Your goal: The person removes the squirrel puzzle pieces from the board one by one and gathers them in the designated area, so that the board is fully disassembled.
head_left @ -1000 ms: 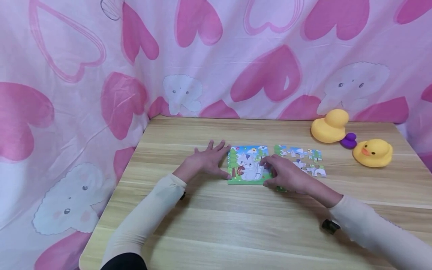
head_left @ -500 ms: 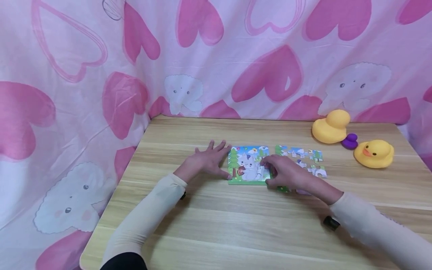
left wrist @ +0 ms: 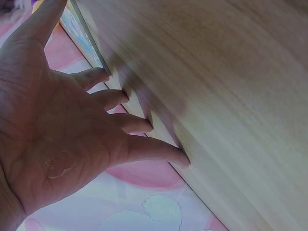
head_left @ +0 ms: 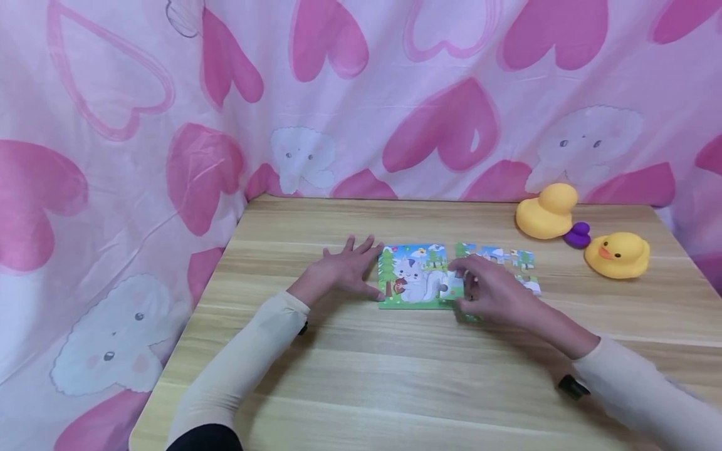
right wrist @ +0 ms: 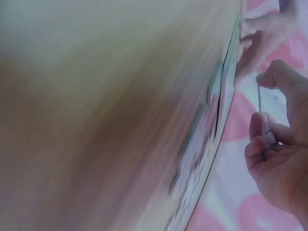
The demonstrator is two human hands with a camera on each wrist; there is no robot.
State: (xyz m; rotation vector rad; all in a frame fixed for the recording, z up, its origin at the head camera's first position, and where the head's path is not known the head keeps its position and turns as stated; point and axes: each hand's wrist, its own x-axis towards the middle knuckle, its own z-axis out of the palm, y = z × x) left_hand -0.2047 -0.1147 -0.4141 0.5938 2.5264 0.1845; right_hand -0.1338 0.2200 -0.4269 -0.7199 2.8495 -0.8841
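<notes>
The jigsaw puzzle (head_left: 414, 275), with a white squirrel-like animal and green trees on it, lies flat mid-table in the head view. My left hand (head_left: 348, 269) has its fingers spread, with fingertip and thumb at the puzzle's left edge. The left wrist view shows that same hand (left wrist: 82, 115) from the palm side. At the puzzle's right edge, my right hand (head_left: 499, 291) pinches a puzzle piece (head_left: 453, 287) between thumb and fingers. Seen edge-on in the right wrist view, the piece (right wrist: 260, 96) is a thin line held above the table.
Loose puzzle pieces (head_left: 523, 258) lie right of the puzzle, some hidden beneath the right hand. Two yellow rubber ducks (head_left: 544, 216) and a small purple duck (head_left: 578, 235) stand at the back right. A pink heart-patterned curtain (head_left: 440, 125) hangs behind the wooden table (head_left: 350, 376).
My right hand has moved a little to the right, bringing the pinched puzzle piece off the puzzle's right part. The left hand keeps its place at the left edge.
</notes>
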